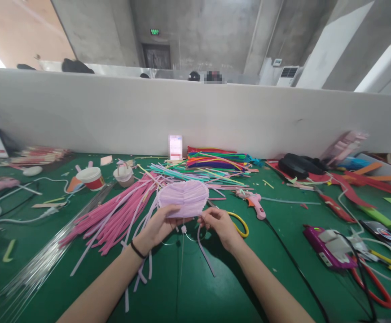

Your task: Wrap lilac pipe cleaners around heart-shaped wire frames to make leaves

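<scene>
A lilac fuzzy panel [185, 196], ribbed and roughly heart-shaped, is held up over the table in front of me. My left hand [155, 228] grips its lower left edge, thumb in front. At the lower right edge, my right hand [219, 225] pinches its fingertips on a lilac pipe cleaner [206, 256], whose free end dangles down. Below the panel hang a small lilac knob [183, 229] and thin clear loops. Yellow-handled scissors [241, 224] lie partly behind my right hand.
Pink pipe cleaners [114, 220] and clear rods [43, 260] lie left. Behind are multicoloured pipe cleaners [215, 159], a phone [175, 147] and a paper cup [90, 178]. To the right are a pink glue gun [256, 204] with its cord and a purple power strip [326, 249].
</scene>
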The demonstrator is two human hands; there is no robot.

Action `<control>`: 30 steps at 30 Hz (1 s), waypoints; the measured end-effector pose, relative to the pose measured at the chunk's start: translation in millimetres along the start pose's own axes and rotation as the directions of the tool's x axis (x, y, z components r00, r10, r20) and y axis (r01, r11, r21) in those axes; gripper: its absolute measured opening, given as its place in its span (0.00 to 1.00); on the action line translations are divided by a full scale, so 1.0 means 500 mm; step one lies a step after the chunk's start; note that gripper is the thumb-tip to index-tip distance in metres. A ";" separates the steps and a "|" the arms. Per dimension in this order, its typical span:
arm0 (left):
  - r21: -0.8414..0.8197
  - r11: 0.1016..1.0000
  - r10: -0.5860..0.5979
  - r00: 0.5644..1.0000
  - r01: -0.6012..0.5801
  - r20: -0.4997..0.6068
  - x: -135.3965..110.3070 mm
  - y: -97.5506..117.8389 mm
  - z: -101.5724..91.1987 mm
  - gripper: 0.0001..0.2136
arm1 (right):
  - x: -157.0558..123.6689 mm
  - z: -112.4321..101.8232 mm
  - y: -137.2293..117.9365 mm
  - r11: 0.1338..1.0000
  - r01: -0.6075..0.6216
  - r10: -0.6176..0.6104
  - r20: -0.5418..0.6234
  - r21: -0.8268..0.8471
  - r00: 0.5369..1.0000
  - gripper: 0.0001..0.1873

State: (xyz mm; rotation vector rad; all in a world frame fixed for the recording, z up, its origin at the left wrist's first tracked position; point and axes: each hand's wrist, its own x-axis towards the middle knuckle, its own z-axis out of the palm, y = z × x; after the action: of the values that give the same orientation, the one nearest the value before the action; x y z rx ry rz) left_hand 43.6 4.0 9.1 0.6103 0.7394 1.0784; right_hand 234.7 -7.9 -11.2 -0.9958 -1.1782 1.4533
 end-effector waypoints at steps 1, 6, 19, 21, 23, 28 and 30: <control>0.001 1.000 0.003 1.000 -0.003 -0.003 0.000 0.000 0.000 0.20 | 0.000 0.001 -0.001 1.000 0.001 -0.001 -0.010 -0.005 1.000 0.12; -0.014 1.000 0.010 1.000 -0.010 0.017 0.000 0.000 0.002 0.16 | -0.003 0.003 -0.005 0.998 0.006 -0.009 -0.055 -0.055 0.998 0.13; -0.023 1.000 -0.001 1.000 0.001 -0.001 -0.002 0.000 0.002 0.22 | 0.003 0.002 0.003 0.993 0.025 -0.035 -0.094 -0.114 0.995 0.10; -0.026 1.000 -0.007 1.000 0.007 0.010 -0.002 0.000 0.002 0.22 | 0.003 0.002 0.004 0.993 0.026 -0.037 -0.096 -0.114 0.995 0.09; -0.030 0.999 -0.012 1.000 0.013 0.019 -0.002 0.000 0.003 0.23 | 0.003 0.003 0.004 0.992 0.032 -0.044 -0.099 -0.119 0.994 0.09; -0.030 0.999 -0.015 1.000 0.016 0.013 0.000 0.000 0.002 0.24 | 0.002 0.003 0.004 0.990 0.033 -0.047 -0.103 -0.135 0.994 0.09; -0.024 1.000 -0.001 1.000 0.002 0.019 0.000 0.000 0.000 0.23 | 0.002 0.004 0.004 0.990 0.021 -0.032 -0.076 -0.141 0.997 0.11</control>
State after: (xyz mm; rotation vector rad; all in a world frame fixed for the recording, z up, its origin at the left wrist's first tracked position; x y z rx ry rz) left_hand 43.5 4.1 9.1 0.5984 0.7097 1.0776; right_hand 232.3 -7.4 -12.8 -1.1184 -1.2457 1.3130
